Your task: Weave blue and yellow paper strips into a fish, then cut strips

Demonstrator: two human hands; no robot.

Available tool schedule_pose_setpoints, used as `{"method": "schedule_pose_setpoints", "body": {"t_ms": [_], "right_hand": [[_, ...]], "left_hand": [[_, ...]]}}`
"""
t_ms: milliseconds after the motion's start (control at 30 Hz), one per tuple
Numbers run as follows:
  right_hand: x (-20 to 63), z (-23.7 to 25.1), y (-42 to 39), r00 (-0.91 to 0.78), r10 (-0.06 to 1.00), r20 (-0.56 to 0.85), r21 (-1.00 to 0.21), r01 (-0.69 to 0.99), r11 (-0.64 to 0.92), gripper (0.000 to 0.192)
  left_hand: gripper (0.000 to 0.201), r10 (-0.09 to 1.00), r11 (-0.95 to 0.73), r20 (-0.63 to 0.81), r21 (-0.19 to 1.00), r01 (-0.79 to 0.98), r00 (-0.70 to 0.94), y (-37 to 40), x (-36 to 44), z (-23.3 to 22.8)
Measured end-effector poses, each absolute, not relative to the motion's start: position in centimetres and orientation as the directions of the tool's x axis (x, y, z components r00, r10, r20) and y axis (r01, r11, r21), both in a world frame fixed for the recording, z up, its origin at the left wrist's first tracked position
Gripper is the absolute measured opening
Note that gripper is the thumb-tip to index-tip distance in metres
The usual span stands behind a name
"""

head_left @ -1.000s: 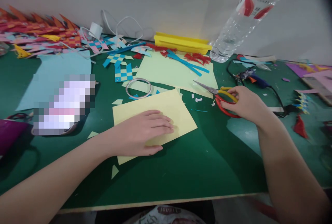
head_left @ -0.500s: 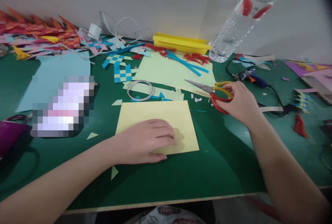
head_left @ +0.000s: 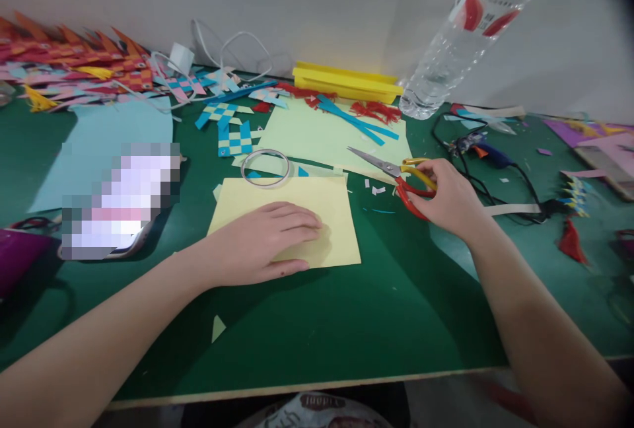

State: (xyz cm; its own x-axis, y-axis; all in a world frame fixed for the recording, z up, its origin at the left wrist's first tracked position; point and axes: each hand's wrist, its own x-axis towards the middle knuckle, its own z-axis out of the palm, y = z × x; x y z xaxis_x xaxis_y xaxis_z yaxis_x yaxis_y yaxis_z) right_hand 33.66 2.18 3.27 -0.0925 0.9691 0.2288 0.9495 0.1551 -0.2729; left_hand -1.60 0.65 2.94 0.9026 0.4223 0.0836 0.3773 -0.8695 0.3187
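Note:
My left hand [head_left: 267, 240] lies flat, fingers stretched out, on a pale yellow sheet of paper [head_left: 331, 200] and covers its lower left part. My right hand [head_left: 450, 197] grips a pair of scissors [head_left: 396, 170] by the yellow and red handles. Their blades point to the far left, over the corner of a pale green sheet [head_left: 292, 127]. A roll of tape [head_left: 242, 170] touches or overlaps the far edge of the yellow sheet. Beyond it are woven blue and pale green paper pieces [head_left: 235, 139].
A lit phone [head_left: 123, 203] lies at left on a light blue sheet [head_left: 123, 124]. A large clear bottle [head_left: 436, 65] leans at the back right beside a yellow folded strip [head_left: 347, 82]. Right of the scissors are a blue-handled tool [head_left: 495, 154] with a black cord and a red tassel [head_left: 572, 240].
My left hand has slid the yellow sheet away from me and slightly left, up to the tape roll, which shifted a little. My right hand has moved slightly left with the scissors.

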Motion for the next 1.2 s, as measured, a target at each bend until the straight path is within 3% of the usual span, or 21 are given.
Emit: {"method": "schedule_pose_setpoints", "body": {"t_ms": [400, 600, 800, 900, 1000, 1100, 1200], "right_hand": [[33.4, 2.9, 2.4, -0.212, 0.957, 0.197, -0.252, 0.933, 0.259, 0.049], [33.5, 2.5, 2.6, -0.219, 0.946, 0.238, -0.238, 0.931, 0.275, 0.046], [33.3, 2.4, 2.7, -0.184, 0.95, 0.254, -0.249, 0.936, 0.248, 0.044], [33.3, 2.2, 2.8, -0.136, 0.955, 0.263, -0.256, 0.945, 0.205, 0.047], [33.2, 2.0, 2.9, -0.101, 0.964, 0.244, -0.287, 0.943, 0.171, 0.048], [33.3, 1.7, 2.9, -0.1, 0.974, 0.205, -0.312, 0.936, 0.162, 0.044], [33.4, 1.5, 2.9, -0.107, 0.976, 0.192, -0.315, 0.935, 0.165, 0.044]], "left_hand": [[0.025, 0.384, -0.906, 0.181, 0.264, 0.331, 0.906, 0.0, -0.7, 1.9], [0.05, 0.375, -0.874, 0.097, 0.369, 0.316, 0.922, -0.6, -0.1, 2.3], [0.054, 0.396, -0.849, 0.075, 0.409, 0.334, 0.915, -1.5, 0.7, 2.4], [0.051, 0.465, -0.825, 0.108, 0.414, 0.385, 0.879, -1.7, 0.9, 2.4], [0.045, 0.59, -0.788, 0.212, 0.363, 0.498, 0.779, -0.8, 0.2, 2.5], [0.034, 0.704, -0.706, 0.321, 0.219, 0.674, 0.633, 1.1, -1.8, 2.7], [0.021, 0.746, -0.632, 0.327, 0.072, 0.772, 0.581, 3.0, -4.1, 2.7]]}}
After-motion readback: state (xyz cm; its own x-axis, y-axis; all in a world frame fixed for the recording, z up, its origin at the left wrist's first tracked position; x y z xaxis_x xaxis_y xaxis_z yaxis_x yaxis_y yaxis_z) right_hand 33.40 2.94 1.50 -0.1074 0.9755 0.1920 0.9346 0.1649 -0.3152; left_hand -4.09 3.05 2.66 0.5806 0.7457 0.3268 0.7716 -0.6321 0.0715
